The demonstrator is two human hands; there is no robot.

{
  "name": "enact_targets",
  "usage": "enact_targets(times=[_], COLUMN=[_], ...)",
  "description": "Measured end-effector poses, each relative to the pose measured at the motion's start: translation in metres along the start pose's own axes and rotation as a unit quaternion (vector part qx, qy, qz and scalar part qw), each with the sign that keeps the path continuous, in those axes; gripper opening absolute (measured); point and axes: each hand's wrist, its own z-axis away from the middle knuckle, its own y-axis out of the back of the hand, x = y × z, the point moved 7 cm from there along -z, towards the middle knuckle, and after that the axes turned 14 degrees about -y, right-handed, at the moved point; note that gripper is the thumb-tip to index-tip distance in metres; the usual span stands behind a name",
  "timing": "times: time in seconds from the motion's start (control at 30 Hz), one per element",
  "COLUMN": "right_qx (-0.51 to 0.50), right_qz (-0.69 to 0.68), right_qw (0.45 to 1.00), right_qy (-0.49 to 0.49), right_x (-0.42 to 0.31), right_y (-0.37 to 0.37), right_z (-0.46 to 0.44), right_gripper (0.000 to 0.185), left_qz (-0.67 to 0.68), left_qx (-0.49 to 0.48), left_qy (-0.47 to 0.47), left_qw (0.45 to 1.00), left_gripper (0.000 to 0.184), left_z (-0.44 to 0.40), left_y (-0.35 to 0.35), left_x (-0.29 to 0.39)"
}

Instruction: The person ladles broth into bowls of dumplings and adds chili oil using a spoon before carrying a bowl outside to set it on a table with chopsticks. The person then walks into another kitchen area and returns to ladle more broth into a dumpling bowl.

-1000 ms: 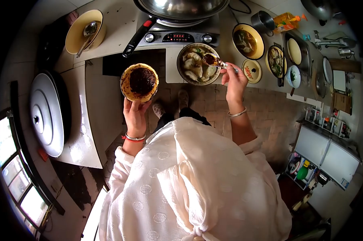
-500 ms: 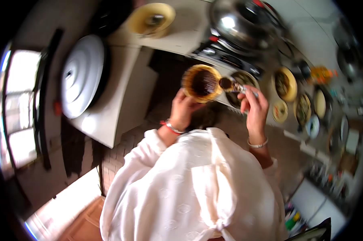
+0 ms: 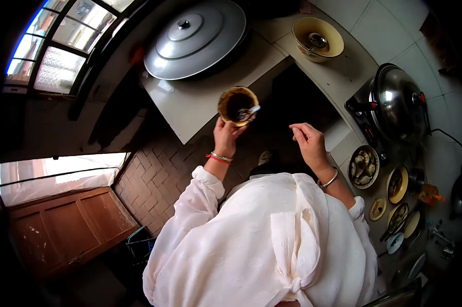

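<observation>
My left hand grips a small yellowish bowl by its lower rim. Dark brown sauce coats the inside of the bowl. A spoon rests in it, its pale handle end leaning over the right side. My right hand hangs in the air to the right of the bowl, apart from it. Its fingers are bent and drawn together, with nothing visible in them.
A large grey lid covers a pan on the left counter. At the back is a cream basin with a ladle inside. A lidded steel wok sits on a cooker at right, near a plate of food and several dishes.
The spoon has left my right hand and now lies in the bowl. My right hand has drawn away from the bowl. The view has turned left toward the large lid and window.
</observation>
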Motion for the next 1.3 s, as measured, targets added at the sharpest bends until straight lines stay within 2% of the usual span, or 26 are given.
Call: enact_targets(times=[0.07, 0.13, 0.17, 0.23, 0.3, 0.33, 0.37, 0.4, 0.47, 0.57, 0.67, 0.7, 0.73, 0.8, 0.83, 0.9, 0.97, 1.1, 1.13, 1.17, 1.27, 1.3], right_qx=[-0.004, -0.005, 0.003, 0.046, 0.094, 0.117, 0.154, 0.177, 0.234, 0.334, 0.461, 0.484, 0.526, 0.602, 0.622, 0.638, 0.592, 0.52, 0.501, 0.482, 0.414, 0.428], right_qz=[-0.04, -0.127, -0.176, -0.269, -0.341, -0.365, -0.38, -0.396, -0.406, -0.438, -0.457, -0.461, -0.464, -0.368, -0.28, 0.014, 0.162, 0.266, 0.274, 0.281, 0.336, 0.329], right_qw=[0.999, 0.978, 0.958, 0.911, 0.87, 0.858, 0.845, 0.835, 0.813, 0.76, 0.684, 0.65, 0.621, 0.605, 0.608, 0.647, 0.654, 0.679, 0.693, 0.706, 0.734, 0.745], right_qy=[-0.033, -0.163, -0.226, -0.311, -0.344, -0.343, -0.343, -0.338, -0.346, -0.345, -0.333, -0.362, -0.349, -0.368, -0.406, -0.418, -0.443, -0.445, -0.441, -0.436, -0.421, -0.391], right_x=[0.023, 0.061, 0.079, 0.112, 0.144, 0.158, 0.172, 0.184, 0.209, 0.246, 0.279, 0.303, 0.313, 0.33, 0.334, 0.378, 0.356, 0.35, 0.353, 0.36, 0.393, 0.4], right_y=[-0.006, -0.01, -0.009, 0.013, 0.023, 0.028, 0.035, 0.041, 0.053, 0.072, 0.108, 0.12, 0.135, 0.175, 0.199, 0.252, 0.288, 0.335, 0.342, 0.348, 0.35, 0.35], right_z=[0.0, 0.004, 0.008, 0.028, 0.051, 0.064, 0.079, 0.094, 0.129, 0.181, 0.24, 0.261, 0.28, 0.316, 0.331, 0.359, 0.36, 0.342, 0.337, 0.334, 0.329, 0.33], right_gripper=[0.011, 0.018, 0.021, 0.028, 0.036, 0.036, 0.033, 0.029, 0.021, 0.017, 0.015, 0.014, 0.014, 0.018, 0.019, 0.018, 0.018, 0.026, 0.029, 0.031, 0.03, 0.026], left_qz=[0.008, -0.008, -0.034, -0.013, -0.038, 0.049, -0.027, 0.029, -0.018, -0.064, -0.076, -0.025, 0.024, -0.165, -0.167, -0.178, -0.162, -0.155, -0.157, -0.178, -0.219, -0.216], left_qx=[0.066, 0.124, 0.183, 0.105, 0.077, -0.06, 0.08, 0.087, 0.077, 0.043, -0.104, -0.17, -0.23, -0.13, -0.194, -0.294, -0.295, -0.244, -0.231, -0.247, -0.22, -0.225], left_qy=[-0.025, -0.051, -0.046, -0.046, -0.026, 0.021, -0.003, -0.005, -0.083, 0.023, 0.121, 0.236, 0.345, 0.332, 0.335, 0.317, 0.303, 0.272, 0.26, 0.241, 0.228, 0.245], left_qw=[0.997, 0.991, 0.981, 0.993, 0.996, 0.997, 0.996, 0.996, 0.993, 0.997, 0.984, 0.956, 0.91, 0.92, 0.907, 0.884, 0.892, 0.918, 0.924, 0.921, 0.923, 0.918], left_gripper=[0.031, 0.024, 0.015, 0.006, 0.019, 0.023, 0.029, 0.03, 0.038, 0.035, 0.024, 0.024, 0.026, 0.03, 0.03, 0.03, 0.029, 0.021, 0.024, 0.036, 0.041, 0.043], left_z=[-0.025, -0.052, -0.053, -0.101, -0.11, -0.172, -0.165, -0.151, -0.149, -0.134, -0.088, -0.06, -0.027, 0.019, 0.032, 0.056, 0.069, 0.096, 0.104, 0.103, 0.141, 0.157], left_y=[0.041, 0.092, 0.098, 0.17, 0.166, 0.25, 0.233, 0.216, 0.206, 0.188, 0.117, 0.078, 0.035, -0.006, -0.028, -0.06, -0.076, -0.085, -0.089, -0.077, -0.08, -0.087], left_x=[0.017, 0.016, 0.027, 0.001, 0.013, -0.025, -0.015, -0.005, 0.0, -0.021, -0.061, -0.079, -0.091, -0.102, -0.109, -0.113, -0.12, -0.114, -0.11, -0.117, -0.117, -0.116])
